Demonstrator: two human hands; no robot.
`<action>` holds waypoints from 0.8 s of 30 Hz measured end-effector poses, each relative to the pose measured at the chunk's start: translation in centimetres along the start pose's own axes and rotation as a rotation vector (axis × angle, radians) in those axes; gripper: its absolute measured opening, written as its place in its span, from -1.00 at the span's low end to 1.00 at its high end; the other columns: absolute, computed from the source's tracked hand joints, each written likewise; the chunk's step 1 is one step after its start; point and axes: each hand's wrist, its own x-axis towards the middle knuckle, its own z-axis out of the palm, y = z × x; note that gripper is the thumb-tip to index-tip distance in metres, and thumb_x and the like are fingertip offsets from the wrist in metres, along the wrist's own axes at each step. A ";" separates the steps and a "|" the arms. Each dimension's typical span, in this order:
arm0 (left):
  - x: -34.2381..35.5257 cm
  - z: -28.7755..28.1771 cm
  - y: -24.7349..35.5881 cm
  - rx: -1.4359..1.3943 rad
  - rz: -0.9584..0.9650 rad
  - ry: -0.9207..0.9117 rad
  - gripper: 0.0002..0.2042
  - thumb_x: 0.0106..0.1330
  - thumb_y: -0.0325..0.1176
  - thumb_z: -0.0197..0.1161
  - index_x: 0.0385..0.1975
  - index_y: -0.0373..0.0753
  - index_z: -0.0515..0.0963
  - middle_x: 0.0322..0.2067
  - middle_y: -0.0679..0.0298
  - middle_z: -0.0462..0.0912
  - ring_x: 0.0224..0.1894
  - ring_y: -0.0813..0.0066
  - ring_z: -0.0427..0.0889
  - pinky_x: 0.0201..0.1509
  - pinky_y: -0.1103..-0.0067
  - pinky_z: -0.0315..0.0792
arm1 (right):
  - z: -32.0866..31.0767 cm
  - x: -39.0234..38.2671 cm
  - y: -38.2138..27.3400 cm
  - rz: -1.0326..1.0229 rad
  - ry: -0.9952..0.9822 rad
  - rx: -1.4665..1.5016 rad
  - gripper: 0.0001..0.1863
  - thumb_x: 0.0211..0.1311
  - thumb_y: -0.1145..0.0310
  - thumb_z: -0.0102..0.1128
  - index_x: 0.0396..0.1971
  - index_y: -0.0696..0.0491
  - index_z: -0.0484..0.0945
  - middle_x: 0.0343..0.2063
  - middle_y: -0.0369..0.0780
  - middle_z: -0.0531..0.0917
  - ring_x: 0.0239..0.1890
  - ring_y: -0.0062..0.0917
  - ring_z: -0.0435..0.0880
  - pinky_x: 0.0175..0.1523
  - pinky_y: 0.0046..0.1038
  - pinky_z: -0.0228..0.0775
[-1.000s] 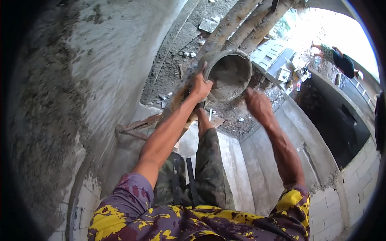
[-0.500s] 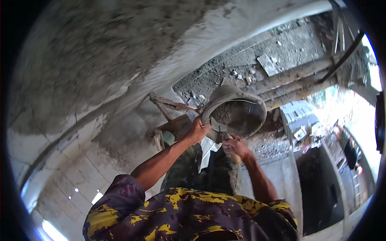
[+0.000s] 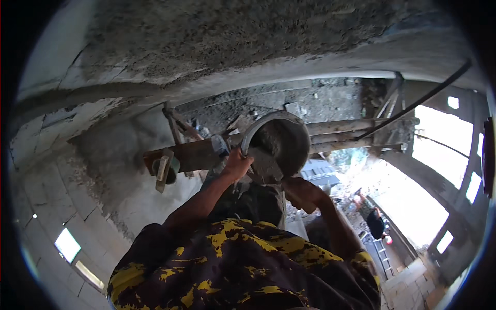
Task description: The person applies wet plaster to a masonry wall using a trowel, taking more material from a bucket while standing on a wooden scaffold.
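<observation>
A grey bucket (image 3: 304,135), tilted with its mouth toward me, has wet mortar (image 3: 274,135) inside. My left hand (image 3: 238,166) is closed on the left side of its rim. My right hand (image 3: 304,193) is wrapped round the handle of a trowel. The mortar-coated trowel blade (image 3: 267,166) lies across the near edge of the bucket's mouth. Beside my left hand is a pale, flat metal piece (image 3: 220,145), its kind unclear. My fingers hide most of the trowel's handle.
A wooden plank (image 3: 194,156) runs leftward, with a small green pail (image 3: 172,166) and a wooden float (image 3: 164,170) at its end. Poles (image 3: 336,127) extend right under a dark slanting bar (image 3: 413,103). A plastered wall (image 3: 232,41) rises ahead. Far below are another person (image 3: 376,223) and a ladder (image 3: 383,257).
My view has turned to the right. The trowel blade, earlier hardly visible, now shows at the bucket's mouth with mortar on it. Both hands keep their holds.
</observation>
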 end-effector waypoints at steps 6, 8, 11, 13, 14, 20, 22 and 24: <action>-7.5 -4.1 5.6 0.206 0.099 0.231 -0.67 0.09 -0.45 0.18 -0.12 -0.40 0.43 -0.54 0.27 0.44 -0.53 0.51 0.41 -0.47 0.41 0.31 | -1.9 3.4 -11.2 0.110 0.308 -0.883 -0.63 0.05 0.35 0.14 -0.11 0.15 0.45 -0.51 0.07 0.60 -0.37 -0.09 0.64 -0.25 -0.08 0.47; -6.5 -5.5 4.3 0.174 0.165 0.216 -0.65 0.07 -0.47 0.17 -0.10 -0.39 0.42 -0.52 0.28 0.46 -0.50 0.51 0.42 -0.46 0.43 0.32 | 2.6 8.8 -8.4 0.125 -0.033 -1.120 -0.61 0.05 0.31 0.09 -0.07 0.08 0.48 -0.44 0.06 0.63 -0.28 -0.10 0.66 -0.19 -0.08 0.50; -7.2 -8.9 3.1 0.045 0.188 0.282 -0.60 0.03 -0.46 0.16 -0.07 -0.40 0.43 -0.45 0.15 0.55 -0.42 0.38 0.54 -0.38 0.38 0.39 | 5.5 9.6 -15.1 0.170 -0.038 -1.167 -0.62 0.05 0.30 0.08 -0.09 0.07 0.48 -0.39 0.02 0.64 -0.25 -0.13 0.67 -0.17 -0.09 0.49; -8.3 -11.0 0.7 -0.074 0.217 0.405 -0.57 0.00 -0.46 0.16 -0.05 -0.42 0.44 -0.38 0.07 0.64 -0.33 0.35 0.62 -0.27 0.37 0.45 | 5.3 8.3 -21.3 0.363 0.099 -1.094 -0.63 0.07 0.32 0.05 -0.08 0.07 0.48 -0.37 0.00 0.65 -0.26 -0.15 0.66 -0.16 -0.09 0.48; -9.1 -11.7 0.2 -0.081 0.201 0.418 -0.57 0.00 -0.46 0.16 -0.05 -0.42 0.44 -0.38 0.07 0.64 -0.33 0.35 0.62 -0.27 0.37 0.45 | 4.0 7.9 -23.9 0.291 0.095 -1.092 -0.58 0.07 0.31 0.04 -0.01 0.07 0.46 -0.35 0.01 0.65 -0.24 -0.14 0.66 -0.14 -0.11 0.49; -12.5 -15.8 5.0 -0.107 0.257 0.402 -0.53 0.01 -0.49 0.14 0.02 -0.36 0.43 -0.26 0.06 0.64 -0.16 0.32 0.62 -0.07 0.44 0.44 | 6.7 14.5 -22.2 0.322 0.106 -1.034 -0.57 0.09 0.38 0.00 0.01 0.16 0.43 -0.34 0.07 0.63 -0.20 -0.09 0.65 -0.07 -0.14 0.48; -12.5 -17.0 1.7 -0.245 0.301 0.408 -0.57 0.06 -0.55 0.10 0.02 -0.37 0.43 -0.32 0.27 0.56 -0.29 0.47 0.50 -0.18 0.49 0.40 | 7.5 13.7 -26.3 0.196 -0.005 -1.103 -0.62 0.12 0.41 -0.03 -0.06 0.22 0.44 -0.33 0.10 0.62 -0.19 -0.08 0.65 -0.05 -0.14 0.49; -12.9 -17.6 0.1 -0.202 0.250 0.474 -0.52 0.05 -0.52 0.13 0.07 -0.35 0.40 -0.28 0.14 0.60 -0.21 0.32 0.57 -0.11 0.45 0.42 | 7.7 13.9 -30.1 0.292 -0.023 -1.233 -0.60 0.17 0.40 -0.06 -0.01 0.24 0.42 -0.32 0.09 0.62 -0.21 -0.09 0.65 -0.06 -0.14 0.49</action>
